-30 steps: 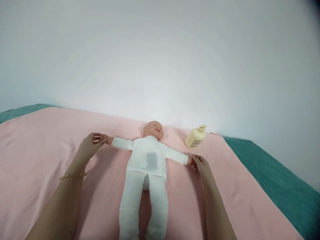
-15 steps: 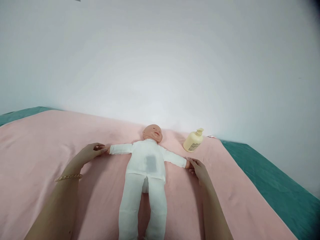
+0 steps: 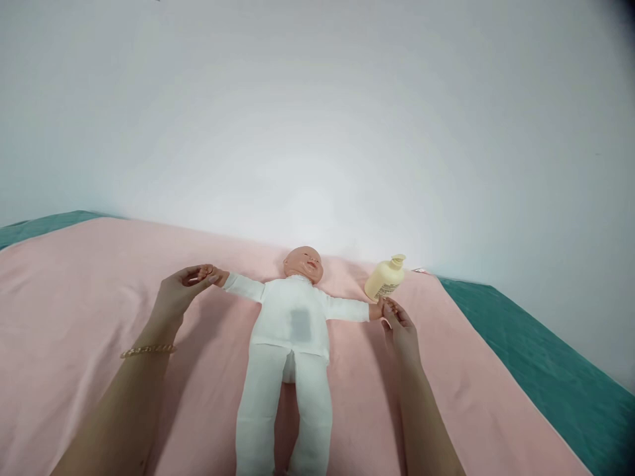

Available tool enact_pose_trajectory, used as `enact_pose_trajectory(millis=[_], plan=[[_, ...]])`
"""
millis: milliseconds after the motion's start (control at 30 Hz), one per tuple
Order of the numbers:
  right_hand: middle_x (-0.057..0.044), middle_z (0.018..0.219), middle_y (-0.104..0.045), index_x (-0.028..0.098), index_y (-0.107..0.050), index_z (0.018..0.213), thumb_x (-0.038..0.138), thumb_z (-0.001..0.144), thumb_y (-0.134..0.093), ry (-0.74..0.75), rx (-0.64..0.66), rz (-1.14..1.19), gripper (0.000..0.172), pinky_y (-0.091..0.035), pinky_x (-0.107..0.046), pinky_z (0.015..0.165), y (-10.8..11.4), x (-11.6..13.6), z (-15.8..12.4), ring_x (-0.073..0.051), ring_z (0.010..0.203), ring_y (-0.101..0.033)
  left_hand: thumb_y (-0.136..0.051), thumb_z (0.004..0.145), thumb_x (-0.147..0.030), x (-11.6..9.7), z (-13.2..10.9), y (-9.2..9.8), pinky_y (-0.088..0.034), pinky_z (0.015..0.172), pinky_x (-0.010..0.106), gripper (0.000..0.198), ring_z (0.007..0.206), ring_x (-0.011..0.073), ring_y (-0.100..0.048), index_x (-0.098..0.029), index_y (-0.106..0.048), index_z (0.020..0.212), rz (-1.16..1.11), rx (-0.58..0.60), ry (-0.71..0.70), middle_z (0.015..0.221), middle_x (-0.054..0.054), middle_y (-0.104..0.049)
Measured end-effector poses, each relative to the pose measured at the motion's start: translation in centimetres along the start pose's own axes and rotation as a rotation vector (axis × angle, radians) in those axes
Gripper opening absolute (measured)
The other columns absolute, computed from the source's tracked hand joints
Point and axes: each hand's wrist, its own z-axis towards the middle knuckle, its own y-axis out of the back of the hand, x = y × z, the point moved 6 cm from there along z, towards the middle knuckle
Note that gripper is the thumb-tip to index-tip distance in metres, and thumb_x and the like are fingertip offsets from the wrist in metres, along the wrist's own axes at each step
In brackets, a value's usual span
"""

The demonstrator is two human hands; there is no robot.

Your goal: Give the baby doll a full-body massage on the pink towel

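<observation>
A baby doll (image 3: pixel 290 324) in white clothes lies on its back on a pink blanket (image 3: pixel 74 291), arms stretched out to both sides. My left hand (image 3: pixel 181 294), with a gold bracelet on the wrist, pinches the doll's hand on the left. My right hand (image 3: pixel 399 327) pinches the doll's other hand on the right. Both doll arms are lifted slightly off the blanket. A cream pump bottle (image 3: pixel 384 278) lies just beyond my right hand.
The pink blanket covers a bed with a teal sheet (image 3: pixel 536 357) showing at the right and far left. A plain white wall (image 3: pixel 317 119) stands right behind the doll's head.
Both hands have raised the doll's arms up and toward its head since half a second ago, when they lay lower on the blanket.
</observation>
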Motion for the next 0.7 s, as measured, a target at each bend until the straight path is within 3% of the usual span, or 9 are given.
enact_pose_trajectory(millis=[133,233,367,467,600,700], plan=[[-0.005,0.112,-0.069,0.024,-0.07,0.098,0.044,0.063,-0.081,0.155,0.114,0.09,0.042,-0.048,-0.036,0.096,-1.6,0.8,-0.5,-0.021,0.111,-0.061,-0.078,0.066,-0.041,-0.3,-0.3,-1.6,-0.048,0.099,0.038,0.045,0.116,0.0282,-0.058,-0.02,-0.069,0.105,-0.238,-0.018,-0.091,0.116,0.007,-0.069],[-0.007,0.116,-0.068,0.023,-0.069,0.104,0.042,0.068,-0.079,0.208,0.183,0.111,0.041,-0.042,-0.042,0.104,-2.7,1.4,-0.9,-0.022,0.115,-0.059,-0.074,0.071,-0.044,-0.5,-0.1,-2.8,-0.047,0.101,0.039,0.049,0.121,0.0265,-0.056,-0.022,-0.066,0.114,-0.316,0.044,-0.146,0.126,0.006,-0.063],[-0.011,0.122,-0.065,0.02,-0.067,0.111,0.042,0.069,-0.079,0.233,0.222,0.072,0.049,-0.043,-0.045,0.105,-4.3,2.4,-0.5,-0.025,0.116,-0.06,-0.071,0.072,-0.052,-1.4,0.7,-4.3,-0.05,0.098,0.038,0.058,0.121,0.0265,-0.055,-0.021,-0.063,0.12,-0.334,0.159,-0.191,0.13,0.009,-0.061],[-0.01,0.117,-0.068,0.018,-0.065,0.111,0.044,0.064,-0.081,0.212,0.237,0.066,0.056,-0.045,-0.046,0.102,-6.1,2.9,0.8,-0.026,0.111,-0.063,-0.073,0.07,-0.054,-2.3,1.8,-5.5,-0.05,0.096,0.037,0.063,0.116,0.0267,-0.058,-0.015,-0.063,0.117,-0.331,0.202,-0.193,0.123,0.012,-0.064],[-0.009,0.11,-0.071,0.018,-0.068,0.097,0.047,0.06,-0.083,0.127,0.32,0.07,0.05,-0.046,-0.041,0.102,-9.3,2.7,3.2,-0.025,0.11,-0.063,-0.073,0.068,-0.055,-3.0,3.3,-7.8,-0.05,0.095,0.035,0.061,0.11,0.025,-0.061,-0.013,-0.066,0.111,-0.293,0.283,-0.126,0.118,0.012,-0.067],[-0.01,0.107,-0.071,0.017,-0.069,0.093,0.051,0.064,-0.08,0.062,0.412,-0.011,0.046,-0.049,-0.039,0.097,-11.5,2.1,4.4,-0.025,0.109,-0.063,-0.074,0.067,-0.057,-3.1,4.6,-9.7,-0.048,0.095,0.034,0.058,0.11,0.0238,-0.06,-0.014,-0.07,0.107,-0.258,0.356,-0.09,0.116,0.01,-0.068]])
